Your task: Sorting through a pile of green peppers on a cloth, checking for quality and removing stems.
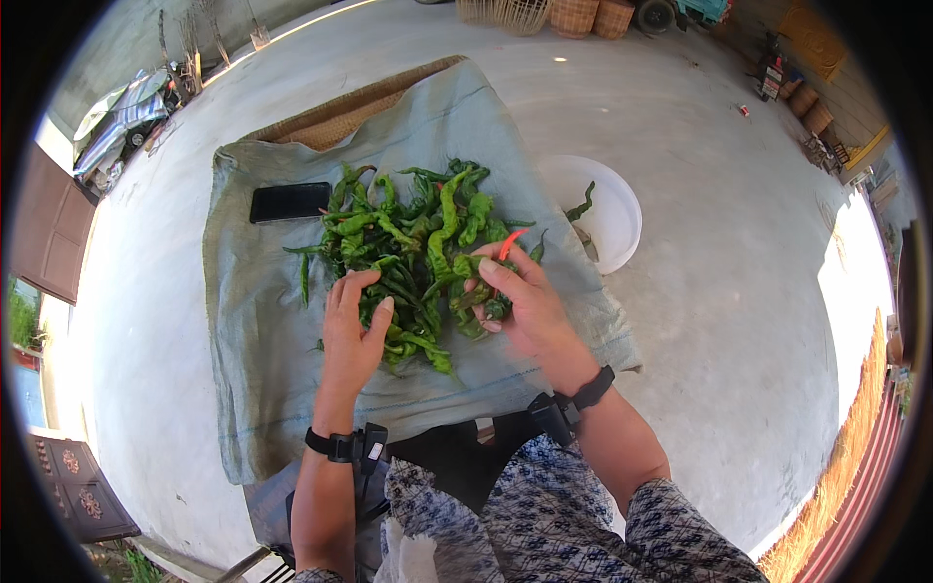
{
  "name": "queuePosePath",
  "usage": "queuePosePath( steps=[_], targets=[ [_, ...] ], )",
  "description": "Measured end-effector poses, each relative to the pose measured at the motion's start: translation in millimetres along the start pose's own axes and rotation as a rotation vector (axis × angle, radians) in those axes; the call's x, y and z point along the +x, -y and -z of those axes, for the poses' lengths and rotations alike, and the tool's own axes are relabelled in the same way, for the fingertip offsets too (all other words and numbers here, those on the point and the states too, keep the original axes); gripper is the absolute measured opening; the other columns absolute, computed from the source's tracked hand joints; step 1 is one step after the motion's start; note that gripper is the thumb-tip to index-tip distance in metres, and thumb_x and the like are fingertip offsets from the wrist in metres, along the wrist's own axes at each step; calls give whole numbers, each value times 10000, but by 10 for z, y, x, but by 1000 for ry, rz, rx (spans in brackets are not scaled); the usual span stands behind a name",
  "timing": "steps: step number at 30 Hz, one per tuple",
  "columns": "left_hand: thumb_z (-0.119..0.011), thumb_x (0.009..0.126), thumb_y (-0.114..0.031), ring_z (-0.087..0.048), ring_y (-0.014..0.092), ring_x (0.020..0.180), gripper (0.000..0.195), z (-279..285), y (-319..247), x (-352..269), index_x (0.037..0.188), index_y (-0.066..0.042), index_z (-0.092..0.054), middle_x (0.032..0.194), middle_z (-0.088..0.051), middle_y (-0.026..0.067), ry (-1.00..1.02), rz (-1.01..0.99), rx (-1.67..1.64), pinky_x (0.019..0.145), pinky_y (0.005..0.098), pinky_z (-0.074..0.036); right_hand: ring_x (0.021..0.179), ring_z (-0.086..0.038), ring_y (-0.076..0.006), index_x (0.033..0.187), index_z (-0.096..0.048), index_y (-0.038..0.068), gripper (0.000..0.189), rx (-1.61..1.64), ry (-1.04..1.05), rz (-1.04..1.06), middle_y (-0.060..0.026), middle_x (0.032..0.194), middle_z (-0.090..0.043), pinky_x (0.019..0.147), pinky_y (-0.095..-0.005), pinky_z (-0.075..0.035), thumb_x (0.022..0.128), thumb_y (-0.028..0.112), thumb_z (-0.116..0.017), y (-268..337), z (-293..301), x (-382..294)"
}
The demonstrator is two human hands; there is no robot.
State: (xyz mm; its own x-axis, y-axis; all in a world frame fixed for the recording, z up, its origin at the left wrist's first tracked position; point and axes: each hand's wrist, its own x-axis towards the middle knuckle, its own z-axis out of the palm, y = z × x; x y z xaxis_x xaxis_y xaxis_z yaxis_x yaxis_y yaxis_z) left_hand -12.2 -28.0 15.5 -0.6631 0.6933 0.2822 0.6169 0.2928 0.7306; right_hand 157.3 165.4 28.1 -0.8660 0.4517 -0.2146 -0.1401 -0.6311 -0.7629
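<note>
A heap of twisted green chili peppers (408, 233) lies on a grey-green woven cloth (255, 291). My right hand (528, 291), at the heap's right side, is closed around several green peppers and a red chili pepper (512, 244) that sticks up by the index finger. My left hand (355, 321) rests at the heap's near left edge, thumb and fingers apart, fingertips against the peppers; no pepper is plainly gripped in it. Beyond the cloth's right edge, a white round basin (619, 211) holds a dark green pepper (581, 202) and another pale, partly hidden one.
A black smartphone (290, 202) lies on the cloth left of the heap. A woven mat edge (328, 120) shows under the cloth's far side. Wicker baskets (572, 16) and a vehicle wheel (654, 14) stand far off on the concrete floor (700, 218).
</note>
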Motion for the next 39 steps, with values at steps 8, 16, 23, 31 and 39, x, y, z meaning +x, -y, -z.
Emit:
queuePosePath(
  steps=[8,16,23,31,39],
  targets=[
    [-628,1003,-194,-540,372,1297,341,-109,141,-38,1316,-60,-613,1436,-550,126,40,-11,-3,1080,472,-427,672,-608,-116,1172,-602,77,225,-415,-345,589,-51,931,-672,510,-262,-413,1010,215,-674,1220,366,187],
    [-635,991,-189,-515,354,1308,307,-152,188,-45,1273,-69,-629,1433,-531,107,36,18,56,1094,466,-400,813,-643,-121,1220,-611,51,364,-818,-683,692,-63,989,-679,658,-288,-529,939,240,-742,1527,1175,567],
    [-636,980,-171,-510,358,1304,278,-178,218,-40,1236,-64,-641,1424,-525,107,38,-2,56,1088,472,-402,1063,-694,-248,1239,-671,15,529,-1366,-730,578,-204,1212,-697,897,-396,-544,882,383,-804,1435,1370,587],
    [-608,1007,-174,-509,363,1300,250,-176,230,-34,1225,-58,-646,1421,-524,107,22,-19,73,1095,478,-398,816,-666,-190,1128,-665,19,288,-1212,-254,347,-102,1003,-711,741,-326,-553,900,160,-769,982,635,269],
    [-560,1054,-182,-551,322,1240,259,30,215,-7,1272,-63,-635,1328,-569,118,59,116,-312,1050,404,-435,1156,-578,-295,1221,-627,69,520,-1516,363,485,-102,1223,-604,949,-408,-519,744,115,-829,187,46,-148]
  ],
)
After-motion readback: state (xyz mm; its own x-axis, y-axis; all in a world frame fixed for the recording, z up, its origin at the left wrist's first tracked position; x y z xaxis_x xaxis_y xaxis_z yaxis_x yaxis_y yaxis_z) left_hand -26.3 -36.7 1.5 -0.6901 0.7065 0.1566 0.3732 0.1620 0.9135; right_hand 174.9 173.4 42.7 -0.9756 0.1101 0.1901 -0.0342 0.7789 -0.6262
